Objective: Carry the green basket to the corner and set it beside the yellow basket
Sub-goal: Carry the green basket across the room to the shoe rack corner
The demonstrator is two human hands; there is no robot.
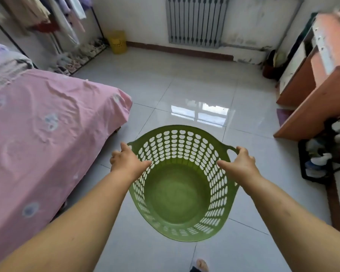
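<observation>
1. The left hand (127, 163) gripped the left rim of the green basket (182, 195). Its fingers curled over the outside of the rim at the handle, and its thumb pointed inward along the inner wall.
2. The right hand (241, 165) gripped the opposite rim in the same way. Its fingers wrapped around the right handle loop, and its thumb lay against the inside wall.
3. The basket hung between the two hands, straight ahead of the person and open side up. Both bare forearms reached forward to it from the lower corners of the view.
4. The basket was round, made of smooth green plastic. Rows of oval holes pierced its wall, the bottom was solid, and it held nothing.
5. Beneath it lay a floor (194, 89) of large, glossy, pale tiles that mirrored a bright window.
6. To the left stood a bed (47, 122) under a wrinkled pink sheet with faint printed patches.
7. The yellow basket (117, 42) stood in the far left corner, well apart from the green one. It was plastic too, with small holes in its wall.
8. Beside it, along the left wall, a clothes rack (53, 18) held hanging garments, with shoes lined up underneath.
9. A grey ribbed radiator (195, 21) hung on the far wall.
10. A wooden desk (318, 89) stood on the right.
</observation>
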